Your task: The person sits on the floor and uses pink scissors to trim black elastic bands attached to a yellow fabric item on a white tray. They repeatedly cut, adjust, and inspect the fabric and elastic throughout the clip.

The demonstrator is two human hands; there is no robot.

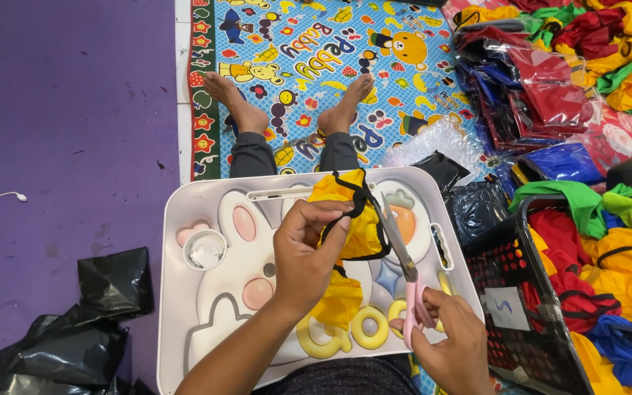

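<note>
My left hand (303, 252) pinches a yellow cloth piece with black trim (352, 227) and holds it up over a white lap tray (184, 212) with a rabbit picture. My right hand (453, 344) grips pink-handled scissors (406, 271). Their blades point up and away, right beside the black trim at the cloth's right edge. The blades look nearly closed against the strap.
A black crate (528, 322) at my right holds red, yellow, green and blue cloth pieces. Bagged cloth stacks (543, 95) lie farther back right. Black plastic bags (74, 329) lie at the left on a purple mat (74, 110). My bare feet rest on a colourful play mat (294, 44).
</note>
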